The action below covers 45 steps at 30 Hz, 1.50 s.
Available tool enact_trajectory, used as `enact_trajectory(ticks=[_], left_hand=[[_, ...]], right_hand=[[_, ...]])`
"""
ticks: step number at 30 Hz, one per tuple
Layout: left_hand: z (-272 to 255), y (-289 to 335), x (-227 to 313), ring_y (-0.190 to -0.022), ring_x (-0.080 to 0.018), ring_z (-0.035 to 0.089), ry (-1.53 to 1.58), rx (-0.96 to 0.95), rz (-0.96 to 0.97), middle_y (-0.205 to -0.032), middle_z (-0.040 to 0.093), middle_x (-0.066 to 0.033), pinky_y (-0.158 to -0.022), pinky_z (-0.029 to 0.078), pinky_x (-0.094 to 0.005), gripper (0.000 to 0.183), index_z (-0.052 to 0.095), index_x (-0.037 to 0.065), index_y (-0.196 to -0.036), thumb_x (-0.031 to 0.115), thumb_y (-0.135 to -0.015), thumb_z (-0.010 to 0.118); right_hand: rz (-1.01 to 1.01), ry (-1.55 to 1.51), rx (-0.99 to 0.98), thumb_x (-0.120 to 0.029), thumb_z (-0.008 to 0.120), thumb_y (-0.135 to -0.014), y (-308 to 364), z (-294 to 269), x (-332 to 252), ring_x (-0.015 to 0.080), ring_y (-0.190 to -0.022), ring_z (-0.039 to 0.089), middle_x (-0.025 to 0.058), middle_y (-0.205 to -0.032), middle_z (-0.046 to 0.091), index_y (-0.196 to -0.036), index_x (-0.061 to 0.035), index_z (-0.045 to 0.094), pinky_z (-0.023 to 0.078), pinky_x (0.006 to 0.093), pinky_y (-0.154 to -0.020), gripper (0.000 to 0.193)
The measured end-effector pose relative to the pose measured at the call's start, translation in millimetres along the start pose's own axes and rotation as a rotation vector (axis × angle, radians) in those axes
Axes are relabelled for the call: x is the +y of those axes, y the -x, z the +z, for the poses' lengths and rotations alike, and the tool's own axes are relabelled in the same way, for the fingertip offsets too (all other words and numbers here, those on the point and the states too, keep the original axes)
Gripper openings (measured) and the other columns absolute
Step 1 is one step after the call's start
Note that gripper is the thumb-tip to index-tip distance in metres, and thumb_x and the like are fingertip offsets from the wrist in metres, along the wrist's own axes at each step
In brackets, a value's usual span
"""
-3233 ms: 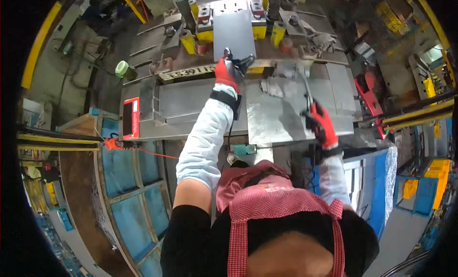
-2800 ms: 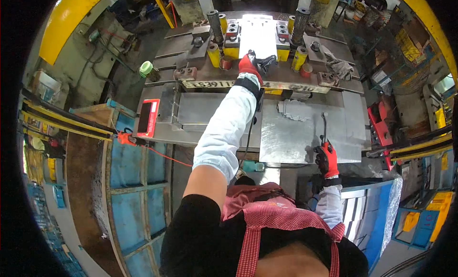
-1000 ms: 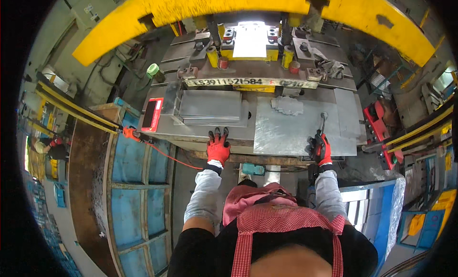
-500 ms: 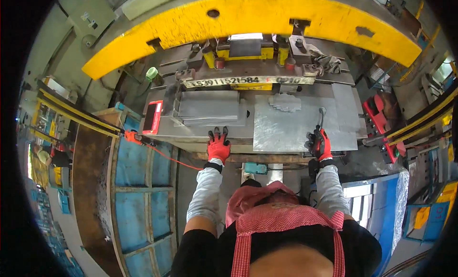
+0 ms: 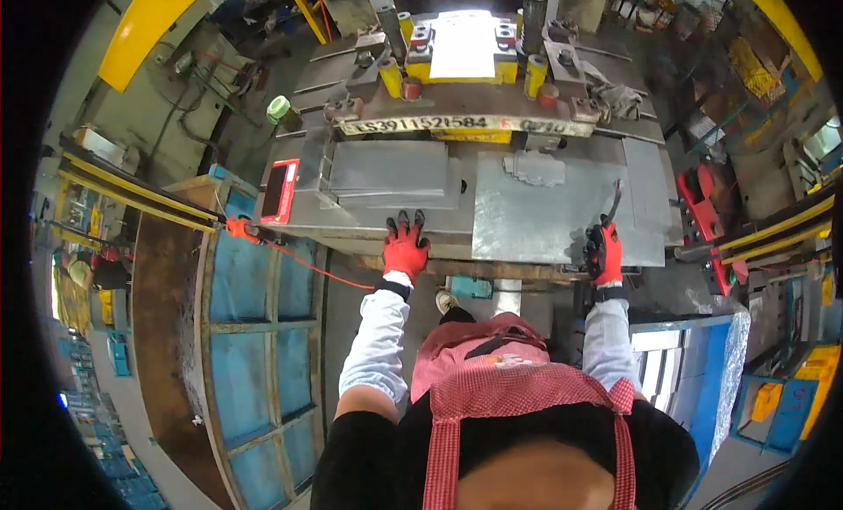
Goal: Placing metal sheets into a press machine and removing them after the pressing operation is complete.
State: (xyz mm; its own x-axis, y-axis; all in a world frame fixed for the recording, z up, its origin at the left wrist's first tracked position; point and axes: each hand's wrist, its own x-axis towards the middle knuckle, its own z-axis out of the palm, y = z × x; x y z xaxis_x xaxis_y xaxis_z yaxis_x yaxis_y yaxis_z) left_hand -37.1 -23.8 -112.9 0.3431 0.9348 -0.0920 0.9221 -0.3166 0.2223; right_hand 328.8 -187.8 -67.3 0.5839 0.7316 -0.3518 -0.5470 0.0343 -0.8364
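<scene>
My left hand (image 5: 406, 246), in a red glove, rests flat with fingers apart on the front edge of the press table (image 5: 351, 233), just below a stack of grey metal sheets (image 5: 391, 172). My right hand (image 5: 604, 252), also red-gloved, is at the same edge further right and closed around a thin dark hook tool (image 5: 614, 201) that stands up over a large flat grey sheet (image 5: 531, 218). A few small cut pieces (image 5: 536, 167) lie at that sheet's far side. Beyond them, a bright plate lies in the die (image 5: 461, 46) between yellow posts.
A red flat device (image 5: 279, 189) lies at the table's left end, with a green cup (image 5: 279, 110) behind it. An orange cord (image 5: 294, 257) runs along the front. Blue floor panels (image 5: 255, 334) are to my left, a red fixture (image 5: 702, 202) to my right.
My left hand drew back from the die to the table's front edge. The yellow ram that spanned the top has risen out of view. Both hands have stayed at the edge.
</scene>
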Motion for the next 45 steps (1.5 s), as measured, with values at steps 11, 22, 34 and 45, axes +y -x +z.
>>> enact_trajectory(ticks=[11,22,34,45], left_hand=[[-70.1,-35.1,6.6,-0.115,-0.0346,0.039,0.548,-0.386,-0.031,-0.127,0.04,-0.0172,-0.094,0.034,-0.04,0.049,0.044,0.018,-0.122,0.039,-0.079,0.051],[-138.6,-190.7,112.4,-0.085,-0.0235,0.057,2.148,-0.508,0.233,-0.097,0.058,-0.009,-0.074,0.046,-0.0388,0.036,0.049,0.009,-0.114,0.032,-0.086,0.05],[-116.4,-267.5,117.5,-0.086,-0.0269,0.059,1.839,-0.162,0.359,-0.101,0.059,-0.0117,-0.076,0.049,-0.0361,0.032,0.05,0.005,-0.111,0.026,-0.087,0.047],[-267.9,-130.1,17.0,-0.08,-0.0161,0.052,0.711,-0.036,0.366,-0.093,0.057,-0.0064,-0.068,0.043,-0.0252,0.022,0.063,0.006,-0.091,0.012,-0.071,0.059]], right_hand=[[-0.152,0.408,-0.747,-0.018,0.053,-0.084,-109.7,244.2,-131.2,0.0079,-0.079,0.051,-0.0021,-0.087,0.056,-0.105,-0.0041,0.056,0.041,0.0226,-0.071,0.025],[-0.486,0.327,-0.546,-0.016,0.058,-0.08,-69.1,208.7,-98.1,0.0031,-0.057,0.044,-0.0022,-0.075,0.054,-0.112,-0.0048,0.047,0.035,0.0185,-0.048,0.036],[0.068,0.396,-0.104,-0.017,0.057,-0.079,-1.5,50.9,5.1,0.0049,-0.05,0.042,-0.0036,-0.066,0.051,-0.094,-0.0098,0.052,0.033,0.0201,-0.044,0.017],[-0.508,0.792,-0.443,0.001,0.058,-0.068,60.0,110.6,-92.3,0.0105,-0.063,0.05,0.0057,-0.078,0.056,-0.126,-0.0034,0.04,0.04,0.0217,-0.066,0.061]])
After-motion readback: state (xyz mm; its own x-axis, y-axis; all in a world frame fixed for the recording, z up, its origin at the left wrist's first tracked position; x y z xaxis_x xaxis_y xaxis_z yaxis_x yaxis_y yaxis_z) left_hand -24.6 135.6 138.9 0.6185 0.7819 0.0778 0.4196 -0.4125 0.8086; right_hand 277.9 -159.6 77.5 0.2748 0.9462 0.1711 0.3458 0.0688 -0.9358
